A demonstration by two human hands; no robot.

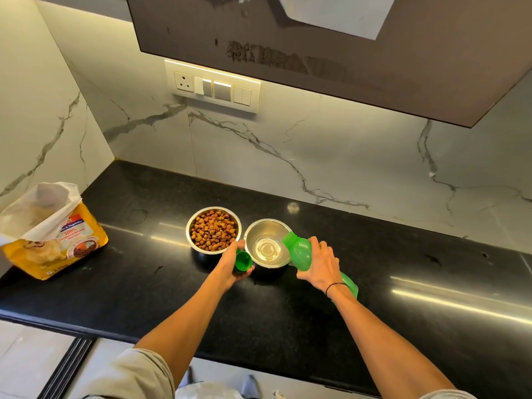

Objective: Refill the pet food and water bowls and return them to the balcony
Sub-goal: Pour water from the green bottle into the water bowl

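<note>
Two steel bowls stand side by side on the black counter. The left bowl [213, 229] is full of brown kibble. The right bowl [266, 243] holds a little clear water. My right hand [321, 264] grips a green bottle [300, 250], tilted with its open mouth over the right bowl's rim. My left hand [234, 262] holds the green bottle cap [243, 260] just in front of the two bowls.
An open yellow pet food bag [53, 234] stands at the counter's left end near the marble wall. A switch panel [214, 87] is on the backsplash under a dark cabinet [316, 47]. The counter's front edge [115, 335] runs below my forearms.
</note>
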